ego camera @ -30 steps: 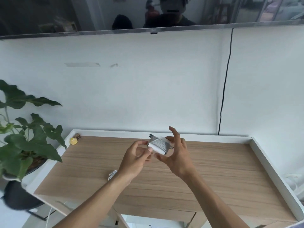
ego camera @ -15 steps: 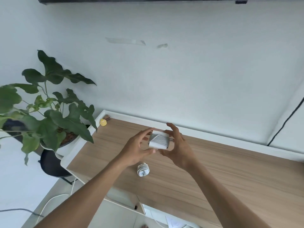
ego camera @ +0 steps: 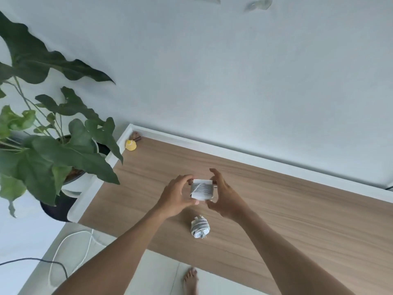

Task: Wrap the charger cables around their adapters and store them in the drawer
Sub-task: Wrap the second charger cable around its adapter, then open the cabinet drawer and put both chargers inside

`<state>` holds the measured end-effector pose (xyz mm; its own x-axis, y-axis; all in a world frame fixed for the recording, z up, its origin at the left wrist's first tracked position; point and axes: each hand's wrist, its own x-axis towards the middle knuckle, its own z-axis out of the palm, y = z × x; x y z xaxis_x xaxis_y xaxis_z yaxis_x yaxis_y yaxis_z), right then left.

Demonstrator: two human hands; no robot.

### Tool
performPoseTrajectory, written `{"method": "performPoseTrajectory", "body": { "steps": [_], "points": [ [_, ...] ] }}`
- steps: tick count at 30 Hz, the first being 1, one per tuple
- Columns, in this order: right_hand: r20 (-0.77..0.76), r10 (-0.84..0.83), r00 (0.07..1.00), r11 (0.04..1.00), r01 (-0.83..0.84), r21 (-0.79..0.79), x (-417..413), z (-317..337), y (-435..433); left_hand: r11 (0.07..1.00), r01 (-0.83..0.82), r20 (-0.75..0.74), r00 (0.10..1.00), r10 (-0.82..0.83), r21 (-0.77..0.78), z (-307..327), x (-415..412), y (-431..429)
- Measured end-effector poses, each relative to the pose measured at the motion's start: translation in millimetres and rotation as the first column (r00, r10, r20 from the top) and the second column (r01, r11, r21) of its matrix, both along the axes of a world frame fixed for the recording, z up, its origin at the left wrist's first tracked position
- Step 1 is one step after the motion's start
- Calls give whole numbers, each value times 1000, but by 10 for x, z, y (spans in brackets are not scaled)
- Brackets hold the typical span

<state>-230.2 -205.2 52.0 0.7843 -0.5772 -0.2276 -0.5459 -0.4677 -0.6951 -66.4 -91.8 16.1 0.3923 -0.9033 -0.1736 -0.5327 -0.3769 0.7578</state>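
A white adapter (ego camera: 202, 189) with grey cable wound round its middle is held above the wooden desk (ego camera: 276, 209). My left hand (ego camera: 177, 198) grips its left side, thumb under it and fingers over the top. My right hand (ego camera: 225, 196) holds its right side with curled fingers, index finger raised. A second white adapter (ego camera: 200, 227), wrapped in its cable, lies on the desk just below my hands. No drawer is in view.
A potted plant (ego camera: 53, 145) with large green leaves stands left of the desk. A small yellow object (ego camera: 130, 145) sits in the desk's back left corner. White and black cables (ego camera: 63, 252) lie on the floor; a bare foot (ego camera: 190, 279) shows below the desk edge.
The view has swung down and left, bringing the second wrapped adapter and the floor into sight. Both hands keep holding the wrapped adapter, now turned with its windings facing me.
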Motion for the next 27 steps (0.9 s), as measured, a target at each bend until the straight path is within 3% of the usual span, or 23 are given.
{"method": "performPoseTrajectory", "body": {
  "steps": [13, 21, 27],
  "points": [
    [-168, -64, 984, 998, 58, -39, -41, -443, 74, 967, 186, 303, 924, -232, 174, -429, -4, -95],
    [-225, -29, 974, 999, 18, -49, -89, -390, 74, 906, 255, 277, 893, -355, 338, -301, 15, -141],
    [-237, -79, 968, 993, 57, -99, -286, -274, 64, 780, 310, 200, 855, -478, 543, -21, 64, -134]
  ]
}}
